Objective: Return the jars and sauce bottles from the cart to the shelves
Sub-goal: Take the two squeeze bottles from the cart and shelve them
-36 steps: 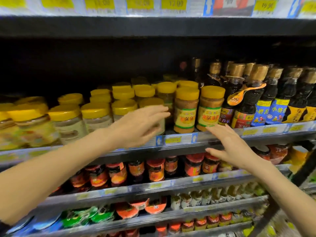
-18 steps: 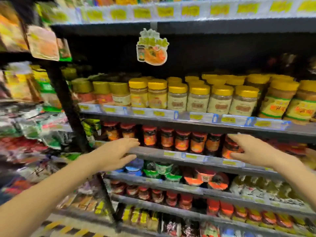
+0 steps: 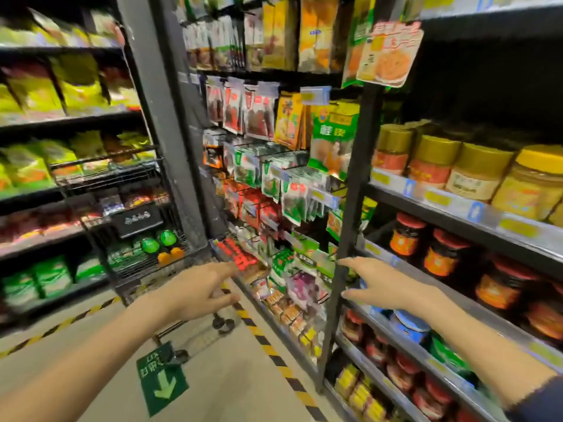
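The shop aisle now fills the view: the head has swung left, away from the jars point(image 3: 475, 175) on the shelves point(image 3: 457, 208) toward the cart point(image 3: 128, 226). Left hand point(image 3: 198, 290) and right hand point(image 3: 384, 287) are spread open, each grip empty. Judgement: fetching the next item follows.

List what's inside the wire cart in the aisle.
The cart holds two green-capped items, two orange ones and blurry packets. Mesh, a black panel and blur hide the rest.

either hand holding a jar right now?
No. The left hand and right hand are both open and empty, fingers spread, reaching toward the cart.
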Demonstrator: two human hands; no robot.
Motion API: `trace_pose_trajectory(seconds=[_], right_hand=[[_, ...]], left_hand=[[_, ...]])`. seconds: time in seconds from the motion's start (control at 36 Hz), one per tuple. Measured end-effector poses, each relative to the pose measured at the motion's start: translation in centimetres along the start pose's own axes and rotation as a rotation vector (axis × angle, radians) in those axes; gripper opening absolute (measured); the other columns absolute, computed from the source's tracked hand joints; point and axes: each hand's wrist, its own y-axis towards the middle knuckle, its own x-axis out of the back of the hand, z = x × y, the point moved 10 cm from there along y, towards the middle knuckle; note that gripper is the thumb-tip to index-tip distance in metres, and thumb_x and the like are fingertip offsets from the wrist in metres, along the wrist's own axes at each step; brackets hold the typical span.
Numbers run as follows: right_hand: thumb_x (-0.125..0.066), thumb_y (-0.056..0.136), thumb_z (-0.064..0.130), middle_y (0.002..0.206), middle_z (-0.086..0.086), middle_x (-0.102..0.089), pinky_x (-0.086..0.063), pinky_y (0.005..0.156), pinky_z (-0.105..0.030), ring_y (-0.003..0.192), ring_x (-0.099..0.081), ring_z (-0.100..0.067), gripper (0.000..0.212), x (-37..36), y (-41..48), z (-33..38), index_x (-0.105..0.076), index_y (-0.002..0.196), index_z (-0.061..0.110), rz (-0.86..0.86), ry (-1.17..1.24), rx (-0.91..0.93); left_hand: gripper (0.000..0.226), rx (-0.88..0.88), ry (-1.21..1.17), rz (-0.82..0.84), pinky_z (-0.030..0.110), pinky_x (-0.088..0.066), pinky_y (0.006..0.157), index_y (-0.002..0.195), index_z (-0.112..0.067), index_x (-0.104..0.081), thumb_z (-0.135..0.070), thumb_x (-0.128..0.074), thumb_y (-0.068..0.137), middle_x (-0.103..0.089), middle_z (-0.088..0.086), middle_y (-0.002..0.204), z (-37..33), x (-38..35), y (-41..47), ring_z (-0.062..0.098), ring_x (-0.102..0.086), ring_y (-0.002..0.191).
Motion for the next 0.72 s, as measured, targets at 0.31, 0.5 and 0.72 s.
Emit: trace_pose_trajectory(seconds=[0.31, 0.5, 0.72], right_hand=[[-0.055, 0.09, 0.038, 0.153, -0.002, -0.026, -0.029, 0.112, -0.03, 0.139, -0.028, -0.017, 0.071, -1.0, 21.6, 11.0, -0.019, 0.148, 0.018, 0.124, -0.001, 0.302], [-0.055, 0.091, 0.037, 0.152, -0.001, -0.03, -0.029, 0.112, -0.031, 0.138, -0.03, -0.018, 0.066, -0.3, 32.5, 17.0, -0.022, 0.147, 0.02, 0.153, -0.017, 0.452], [-0.059, 0.088, 0.038, 0.149, -0.003, -0.036, -0.033, 0.106, -0.029, 0.132, -0.039, -0.018, 0.067, -1.2, 42.4, 25.5, -0.028, 0.144, 0.018, 0.174, -0.031, 0.585]], left_hand=[[0.063, 0.462, -0.135, 0.082, 0.024, -0.031, 0.106, 0.145, -0.021, -0.026, -0.051, -0.043, 0.091, -0.033, -0.002, 0.15, 18.8, -2.6, 0.7, 0.013, -0.037, 0.132], [0.059, 0.675, -0.27, 0.01, 0.024, -0.039, 0.099, 0.142, -0.022, -0.032, -0.046, -0.05, 0.09, -0.048, -0.001, 0.139, 28.0, -4.1, 1.3, 0.013, -0.047, 0.121], [0.057, 0.79, -0.338, -0.037, 0.029, -0.037, 0.103, 0.137, -0.014, -0.039, -0.042, -0.052, 0.09, -0.046, 0.005, 0.14, 37.4, -5.4, 2.0, 0.018, -0.046, 0.124]])
